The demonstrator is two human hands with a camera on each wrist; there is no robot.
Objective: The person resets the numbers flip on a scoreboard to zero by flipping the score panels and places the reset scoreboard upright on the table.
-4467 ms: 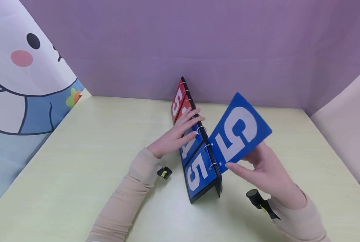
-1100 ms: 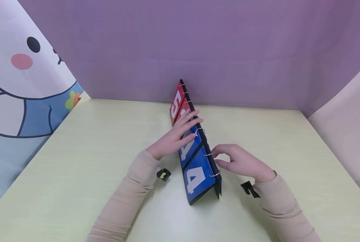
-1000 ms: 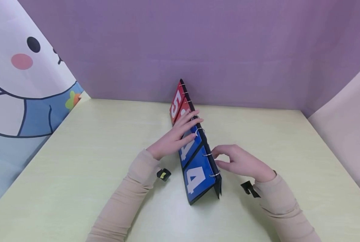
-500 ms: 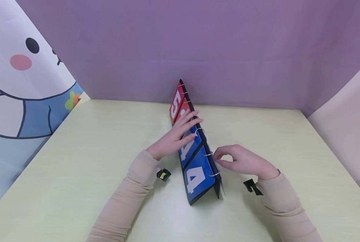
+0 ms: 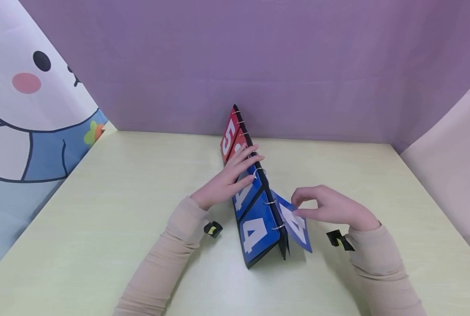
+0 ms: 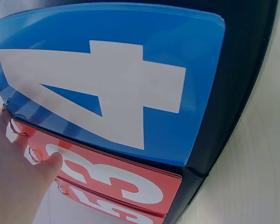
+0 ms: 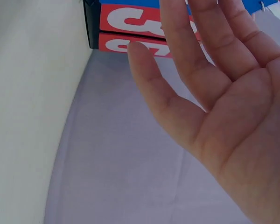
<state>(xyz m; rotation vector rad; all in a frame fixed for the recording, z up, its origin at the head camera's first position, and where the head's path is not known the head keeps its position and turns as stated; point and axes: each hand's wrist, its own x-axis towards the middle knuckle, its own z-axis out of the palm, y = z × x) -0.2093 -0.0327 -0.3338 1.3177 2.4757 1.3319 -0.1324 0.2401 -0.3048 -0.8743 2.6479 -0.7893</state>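
A flip scoreboard (image 5: 276, 215) stands tent-like on the table, with red and blue number cards on metal rings along its black top edge. My left hand (image 5: 228, 181) rests on the scoreboard near its middle, fingers extended over the top edge. On the near-side blue card (image 5: 254, 232) a white 4 shows. Behind the scoreboard, my right hand (image 5: 335, 207) pinches a blue number card (image 5: 296, 226) by its outer edge; that card, also marked 4, tilts away on its rings. In the left wrist view, the left hand (image 6: 18, 172) lies beside the rings, below a large blue 4.
Red cards (image 5: 228, 136) occupy the scoreboard's far end, close to the purple backdrop (image 5: 235, 66). A pale table (image 5: 140, 175) lies beneath. Each wrist wears a small black camera mount (image 5: 339, 240). A cartoon-printed cloth (image 5: 49, 114) hangs at the left.
Earlier the right hand held a raised 5 card, and the front card read 5, now 4. From close behind the scoreboard, it has moved right, swinging a 4 card outward. The left hand stays put.
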